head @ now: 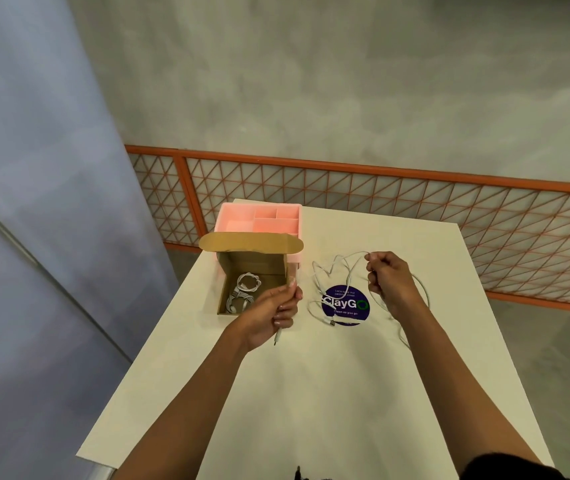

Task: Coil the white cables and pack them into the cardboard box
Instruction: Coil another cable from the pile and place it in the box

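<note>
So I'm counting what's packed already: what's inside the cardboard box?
Inside the cardboard box lie coiled white cables, apparently two bundles. The left hand covers its near right corner, so anything there is hidden.

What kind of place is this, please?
Probably a shared office pantry or break area: the round sticker on the white table asks people to clean as they go, and an orange lattice railing borders a concrete wall.

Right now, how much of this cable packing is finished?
Partly done. Coiled white cables already lie inside the open cardboard box. In hand: the left hand grips one plug end of a loose white cable, and the right hand holds its strands above the table. Left to do: coil this cable and put it in the box.
</note>
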`<state>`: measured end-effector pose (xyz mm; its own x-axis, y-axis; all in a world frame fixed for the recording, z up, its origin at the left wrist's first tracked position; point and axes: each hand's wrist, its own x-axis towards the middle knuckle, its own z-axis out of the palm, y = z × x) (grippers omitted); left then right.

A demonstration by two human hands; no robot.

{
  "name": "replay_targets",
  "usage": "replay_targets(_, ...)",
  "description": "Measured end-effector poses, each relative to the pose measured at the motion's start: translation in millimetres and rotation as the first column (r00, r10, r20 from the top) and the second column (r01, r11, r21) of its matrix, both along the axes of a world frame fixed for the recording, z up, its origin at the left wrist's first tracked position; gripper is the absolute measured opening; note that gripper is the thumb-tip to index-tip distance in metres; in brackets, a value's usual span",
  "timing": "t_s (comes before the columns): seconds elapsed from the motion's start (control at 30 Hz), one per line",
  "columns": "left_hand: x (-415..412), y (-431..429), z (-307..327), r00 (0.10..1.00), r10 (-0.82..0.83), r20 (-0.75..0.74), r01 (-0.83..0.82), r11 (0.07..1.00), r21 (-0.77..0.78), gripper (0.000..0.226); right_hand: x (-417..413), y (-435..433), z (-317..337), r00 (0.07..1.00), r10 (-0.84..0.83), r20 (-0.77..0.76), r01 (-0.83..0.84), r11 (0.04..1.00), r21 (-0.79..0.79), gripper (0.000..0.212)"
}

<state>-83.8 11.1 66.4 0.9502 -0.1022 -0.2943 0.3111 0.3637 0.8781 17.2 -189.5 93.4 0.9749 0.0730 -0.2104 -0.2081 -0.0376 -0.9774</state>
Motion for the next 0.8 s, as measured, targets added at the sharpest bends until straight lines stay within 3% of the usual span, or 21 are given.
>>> replay_targets(0.1,-1,-2,3,1.000,-0.009,-0.019,0.009,1.000,0.006,0.025,-1,1,-5,0.999,-0.048,-0.004,0.047,0.992,-0.121,0.016)
replay_targets(0.23,5,1,8,0.999,0.051,-0.006,-0.051,0.964,-0.260,0.023,-10,3,-17,0.998,0.050,-0.027,-0.055,0.968,-0.244,0.017)
replay_targets(0.4,6,12,9,0.993,0.045,0.105,0.013,0.869,-0.495,0.037,-21,8,-21,0.982,0.188,-0.031,-0.188,0.929,-0.319,0.016)
replay_targets(0.47,8,14,7,0.989,0.053,0.140,0.033,0.834,-0.550,0.031,-29,12,-21,0.957,0.290,-0.019,-0.273,0.877,-0.396,0.017)
replay_targets(0.53,10,15,7,0.985,0.087,0.147,0.019,0.798,-0.602,0.024,-40,16,-25,0.884,0.463,-0.055,-0.419,0.736,-0.531,0.019)
replay_targets(0.6,11,12,7,0.979,0.168,0.118,-0.078,0.836,-0.542,0.025,-52,22,-30,0.784,0.608,-0.123,-0.553,0.595,-0.583,0.021)
replay_targets(0.67,12,9,5,0.970,0.201,0.133,-0.140,0.918,-0.371,0.033,-60,26,-31,0.709,0.684,-0.171,-0.634,0.512,-0.580,0.023)
replay_targets(0.8,12,10,-3,0.972,0.119,0.201,-0.121,0.993,-0.003,0.041,-59,33,-12,0.607,0.770,-0.196,-0.680,0.375,-0.630,0.031)
